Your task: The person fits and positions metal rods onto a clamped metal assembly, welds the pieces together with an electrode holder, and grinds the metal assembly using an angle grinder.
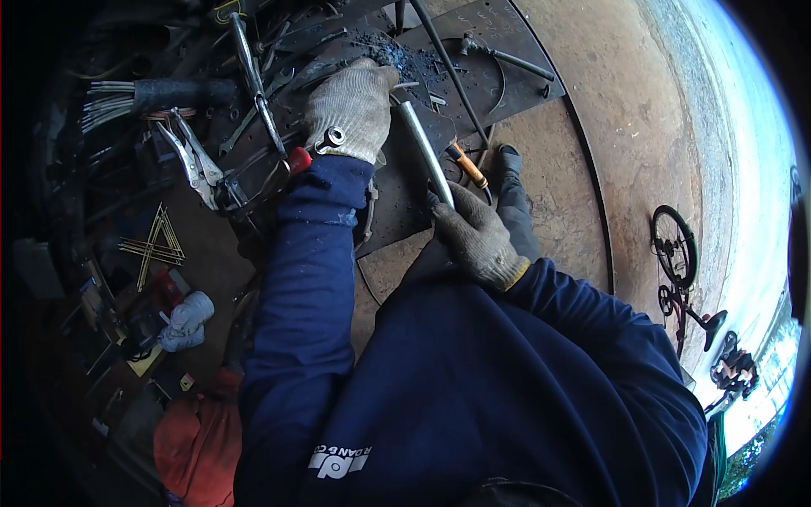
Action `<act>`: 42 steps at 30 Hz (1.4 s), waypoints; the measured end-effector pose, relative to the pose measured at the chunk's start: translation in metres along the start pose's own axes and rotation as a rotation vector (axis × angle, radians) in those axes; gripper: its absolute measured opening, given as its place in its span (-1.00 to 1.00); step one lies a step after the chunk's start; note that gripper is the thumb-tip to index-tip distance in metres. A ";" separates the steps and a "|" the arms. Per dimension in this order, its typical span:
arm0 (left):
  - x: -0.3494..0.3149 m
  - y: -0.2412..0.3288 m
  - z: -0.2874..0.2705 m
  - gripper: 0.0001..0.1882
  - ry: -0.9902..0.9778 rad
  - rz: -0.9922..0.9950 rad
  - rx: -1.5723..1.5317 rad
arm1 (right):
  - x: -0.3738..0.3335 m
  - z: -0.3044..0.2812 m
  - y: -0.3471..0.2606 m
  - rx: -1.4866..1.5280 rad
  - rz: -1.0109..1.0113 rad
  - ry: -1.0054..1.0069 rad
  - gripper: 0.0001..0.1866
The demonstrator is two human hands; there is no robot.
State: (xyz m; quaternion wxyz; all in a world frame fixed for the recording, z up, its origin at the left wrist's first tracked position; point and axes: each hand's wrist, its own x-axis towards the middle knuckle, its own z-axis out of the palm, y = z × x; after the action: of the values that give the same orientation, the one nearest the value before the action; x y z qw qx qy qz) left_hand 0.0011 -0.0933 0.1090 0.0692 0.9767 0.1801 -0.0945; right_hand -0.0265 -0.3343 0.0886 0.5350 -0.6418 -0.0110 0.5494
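Note:
In my right hand, gloved and closed, is a bright metal pipe slanting up and left over the table's near edge. My left hand, in a knitted glove, reaches over the dark metal work table. Its fingers are hidden beneath the back of the hand, so what they hold cannot be made out. Beside them lie dark metal scraps and filings. A shiny metal ring shows against that glove near the cuff. An orange-handled tool lies just right of the pipe.
Left of my left arm are locking pliers, an open-ended wrench and a bundle of thin rods. A hammer with a metal handle lies at the table's far right. Beyond, a bicycle stands on the right.

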 end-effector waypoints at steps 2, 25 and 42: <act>-0.002 0.001 0.000 -0.75 -0.003 0.005 0.014 | -0.005 0.007 -0.001 -0.013 0.021 0.033 -0.50; 0.000 0.020 -0.026 -0.71 -0.080 -0.017 0.051 | -0.008 -0.043 -0.019 0.455 0.136 -0.267 -0.57; 0.010 0.015 -0.005 -0.73 -0.025 0.001 0.005 | 0.004 0.003 0.003 0.109 0.072 0.045 -0.41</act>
State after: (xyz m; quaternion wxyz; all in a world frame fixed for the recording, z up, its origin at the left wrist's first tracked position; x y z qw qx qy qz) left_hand 0.0165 -0.1027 0.1136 0.0690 0.9757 0.1782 -0.1072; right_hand -0.0287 -0.3316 0.0839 0.5492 -0.6240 0.0539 0.5533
